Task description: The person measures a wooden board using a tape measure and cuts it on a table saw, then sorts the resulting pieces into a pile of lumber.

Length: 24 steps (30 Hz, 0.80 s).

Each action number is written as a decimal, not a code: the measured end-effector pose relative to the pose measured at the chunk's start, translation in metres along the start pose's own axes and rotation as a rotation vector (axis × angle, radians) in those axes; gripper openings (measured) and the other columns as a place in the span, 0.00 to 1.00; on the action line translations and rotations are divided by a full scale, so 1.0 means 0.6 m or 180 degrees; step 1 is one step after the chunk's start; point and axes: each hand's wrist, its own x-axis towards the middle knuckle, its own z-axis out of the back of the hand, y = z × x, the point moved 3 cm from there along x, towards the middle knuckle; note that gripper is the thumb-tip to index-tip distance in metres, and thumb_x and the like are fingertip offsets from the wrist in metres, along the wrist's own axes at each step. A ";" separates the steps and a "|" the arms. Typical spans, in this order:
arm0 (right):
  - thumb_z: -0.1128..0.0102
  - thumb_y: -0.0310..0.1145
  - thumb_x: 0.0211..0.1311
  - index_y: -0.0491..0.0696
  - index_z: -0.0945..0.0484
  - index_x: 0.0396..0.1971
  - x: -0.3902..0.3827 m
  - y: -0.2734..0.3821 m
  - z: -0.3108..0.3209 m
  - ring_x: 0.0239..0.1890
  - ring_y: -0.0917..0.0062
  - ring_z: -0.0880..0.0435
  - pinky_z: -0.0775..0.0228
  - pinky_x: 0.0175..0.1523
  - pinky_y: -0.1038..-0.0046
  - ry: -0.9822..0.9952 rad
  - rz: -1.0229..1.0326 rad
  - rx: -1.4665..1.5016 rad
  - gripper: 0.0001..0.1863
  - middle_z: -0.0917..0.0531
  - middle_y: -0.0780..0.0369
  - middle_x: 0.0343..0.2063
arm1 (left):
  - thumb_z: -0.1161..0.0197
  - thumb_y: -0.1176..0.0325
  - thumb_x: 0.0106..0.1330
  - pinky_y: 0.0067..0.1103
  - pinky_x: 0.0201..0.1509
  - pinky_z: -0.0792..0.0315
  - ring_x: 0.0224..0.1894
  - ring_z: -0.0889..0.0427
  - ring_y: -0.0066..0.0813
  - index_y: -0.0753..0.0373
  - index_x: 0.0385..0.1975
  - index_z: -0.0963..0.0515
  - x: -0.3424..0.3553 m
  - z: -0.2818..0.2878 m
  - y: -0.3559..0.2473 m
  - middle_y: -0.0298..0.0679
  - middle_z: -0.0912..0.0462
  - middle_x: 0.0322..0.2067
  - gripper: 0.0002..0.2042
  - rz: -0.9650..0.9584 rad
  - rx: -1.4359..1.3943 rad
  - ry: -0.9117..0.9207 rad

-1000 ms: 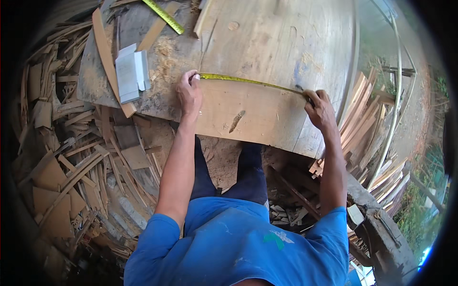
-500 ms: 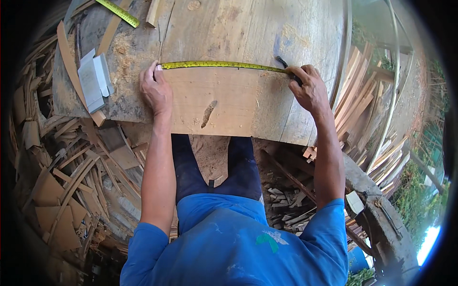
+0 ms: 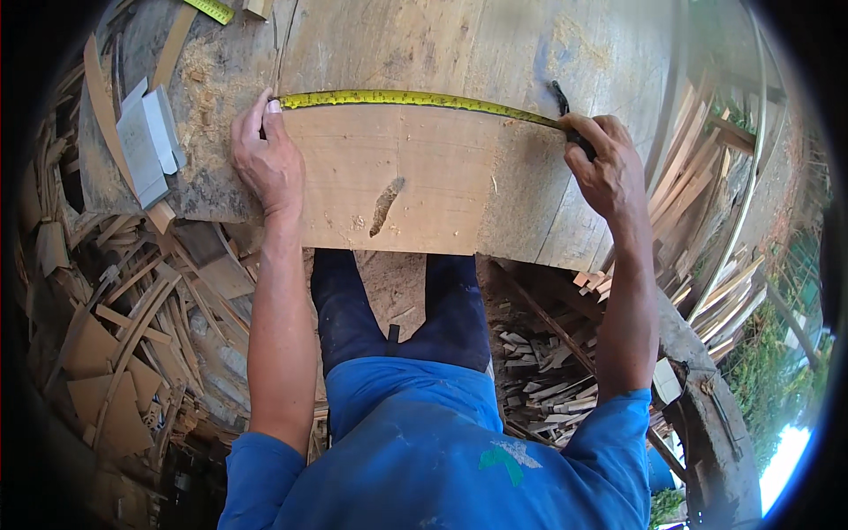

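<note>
A yellow tape measure [image 3: 389,98] is stretched across the pale wooden board [image 3: 344,177], its blade bowed slightly along the board's far edge. My left hand [image 3: 276,168] pinches the blade's left end between thumb and finger. At the other end, my right hand [image 3: 609,168] is closed around the dark case, which the fingers mostly hide. A black strap [image 3: 560,97] sticks out beyond the right hand. The board bears a dark, rough elongated hollow [image 3: 386,208] and a few shavings.
The worn wooden bench [image 3: 539,203] carries sawdust. At its left lie a grey-white folded piece [image 3: 146,146], narrow wood strips [image 3: 104,110] and another yellow tape piece [image 3: 212,9]. Offcuts [image 3: 115,344] heap on the left floor, more wood strips [image 3: 689,168] to the right.
The view has come closer and shifted, so the bench and tape look larger. Both hands keep their holds on the tape's two ends.
</note>
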 end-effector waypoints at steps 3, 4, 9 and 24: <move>0.40 0.34 0.56 0.55 0.17 0.47 -0.002 0.004 0.003 0.44 0.62 0.21 0.28 0.52 0.63 -0.0027 0.0012 0.0021 0.17 0.19 0.56 0.38 | 0.42 0.67 0.71 0.33 0.50 0.27 0.43 0.18 0.45 0.66 0.47 0.17 0.002 0.000 0.003 0.49 0.18 0.39 0.13 -0.0036 -0.0055 -0.0023; 0.40 0.34 0.56 0.55 0.17 0.47 -0.002 0.004 0.005 0.44 0.62 0.21 0.28 0.52 0.63 -0.0097 0.0027 -0.0009 0.17 0.20 0.56 0.38 | 0.42 0.67 0.72 0.33 0.50 0.27 0.42 0.18 0.44 0.66 0.47 0.17 0.002 -0.001 0.002 0.49 0.18 0.39 0.12 -0.0078 -0.0068 -0.0030; 0.39 0.33 0.58 0.54 0.17 0.47 0.003 0.005 0.001 0.44 0.64 0.21 0.28 0.51 0.64 -0.0031 -0.0057 -0.0023 0.16 0.20 0.58 0.38 | 0.42 0.66 0.72 0.33 0.48 0.27 0.41 0.19 0.44 0.64 0.47 0.16 0.001 0.001 0.002 0.48 0.18 0.39 0.12 -0.0075 -0.0037 -0.0032; 0.39 0.30 0.56 0.51 0.17 0.46 0.001 0.013 -0.003 0.42 0.65 0.20 0.28 0.50 0.65 -0.0028 -0.0139 0.0023 0.16 0.19 0.58 0.36 | 0.41 0.64 0.72 0.32 0.48 0.28 0.41 0.19 0.41 0.62 0.47 0.16 0.000 -0.001 0.005 0.46 0.18 0.38 0.12 -0.0069 -0.0095 -0.0049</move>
